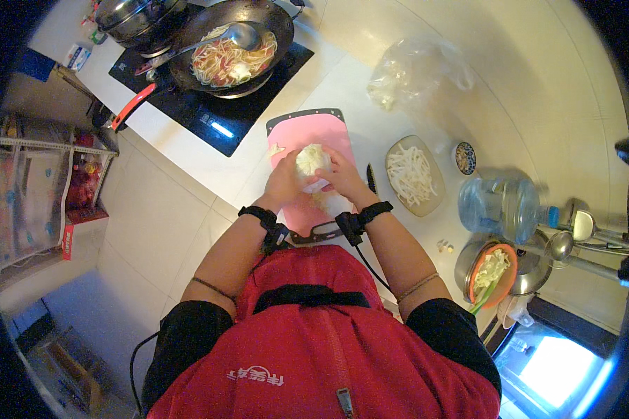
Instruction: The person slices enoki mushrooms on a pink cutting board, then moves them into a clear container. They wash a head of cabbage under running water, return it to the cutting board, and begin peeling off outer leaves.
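Observation:
Between my two hands is a pale, round, leafy vegetable head (312, 160), probably cabbage, above a pink cutting board (304, 125) with dark ends. My left hand (284, 179) holds its left side, and my right hand (344, 177) grips it from the right with bent fingers. The underside of the head is partly hidden by the hands. A small pale scrap (276, 150) lies at the board's left edge. Just right of the board rests a knife with a dark blade (371, 178), partly hidden by my right wrist.
A wok (181, 68) of noodle-like strips with a ladle stands on the black cooktop (204, 123). To the right are a plate of white strips (413, 175), a small patterned bowl (465, 158), a water jug (498, 207) and an orange basin (511, 272). A clear plastic bag (406, 73) lies behind.

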Tool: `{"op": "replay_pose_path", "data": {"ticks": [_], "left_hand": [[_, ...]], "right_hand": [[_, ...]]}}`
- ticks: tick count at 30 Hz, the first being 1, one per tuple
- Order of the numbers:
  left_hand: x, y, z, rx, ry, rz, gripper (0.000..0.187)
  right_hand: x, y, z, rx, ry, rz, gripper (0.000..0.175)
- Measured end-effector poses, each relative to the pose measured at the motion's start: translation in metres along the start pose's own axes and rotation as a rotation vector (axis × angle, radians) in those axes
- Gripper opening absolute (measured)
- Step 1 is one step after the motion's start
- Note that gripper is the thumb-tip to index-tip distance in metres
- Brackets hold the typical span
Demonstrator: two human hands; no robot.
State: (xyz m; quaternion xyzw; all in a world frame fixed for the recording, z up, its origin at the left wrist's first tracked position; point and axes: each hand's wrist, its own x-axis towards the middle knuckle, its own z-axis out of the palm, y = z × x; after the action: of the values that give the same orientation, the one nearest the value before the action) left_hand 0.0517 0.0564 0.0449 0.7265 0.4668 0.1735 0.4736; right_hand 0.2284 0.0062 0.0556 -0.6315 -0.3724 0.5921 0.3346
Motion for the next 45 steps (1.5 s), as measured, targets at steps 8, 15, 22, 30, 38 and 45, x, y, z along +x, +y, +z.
{"op": "replay_pose_path", "data": {"ticks": [8,15,22,30,38,45], "left_hand": [[-0.001,-0.009,-0.004,-0.031,0.009,0.021,0.079],[-0.001,-0.013,-0.007,-0.222,-0.037,-0.032,0.079],[-0.007,-0.021,-0.005,-0.162,-0.086,-0.02,0.08],[0.004,-0.044,-0.003,-0.386,-0.074,-0.086,0.074],[0.014,-0.053,-0.009,-0.626,-0.061,0.023,0.074],[0.03,-0.063,-0.006,0.166,-0.253,0.043,0.066]], "right_hand": [[-0.003,0.001,-0.006,0.141,-0.024,-0.146,0.062],[0.003,-0.014,-0.013,0.088,-0.05,0.014,0.053],[0.032,-0.024,-0.013,-0.336,-0.07,-0.208,0.047],[0.026,-0.013,-0.002,-0.368,0.263,-0.221,0.043],[-0.011,0.009,-0.04,0.208,-0.016,0.053,0.052],[-0.006,0.024,-0.03,0.163,0.039,-0.027,0.052]]}}
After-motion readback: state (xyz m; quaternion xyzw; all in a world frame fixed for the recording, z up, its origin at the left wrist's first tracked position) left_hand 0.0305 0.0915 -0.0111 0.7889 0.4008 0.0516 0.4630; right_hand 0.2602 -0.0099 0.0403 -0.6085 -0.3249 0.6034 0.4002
